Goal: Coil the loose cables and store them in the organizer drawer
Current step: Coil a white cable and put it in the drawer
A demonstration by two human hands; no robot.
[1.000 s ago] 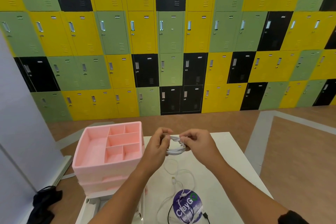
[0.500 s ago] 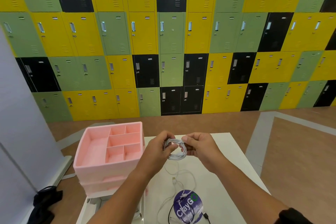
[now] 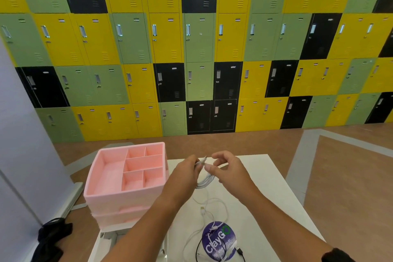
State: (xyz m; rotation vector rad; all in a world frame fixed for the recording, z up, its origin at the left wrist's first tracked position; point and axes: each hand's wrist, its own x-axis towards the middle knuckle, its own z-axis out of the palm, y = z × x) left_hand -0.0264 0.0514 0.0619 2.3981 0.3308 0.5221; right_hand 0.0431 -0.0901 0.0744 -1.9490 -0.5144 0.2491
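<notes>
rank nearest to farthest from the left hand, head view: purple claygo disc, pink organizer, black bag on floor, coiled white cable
1. coiled white cable, held in the left hand
2. pink organizer, just left
3. purple ClayGo disc, near table edge
4. black bag, floor, far left

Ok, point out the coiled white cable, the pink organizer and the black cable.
coiled white cable (image 3: 204,181): head view, on the loops
pink organizer (image 3: 125,197): head view, front wall
black cable (image 3: 240,251): head view, plug end
</notes>
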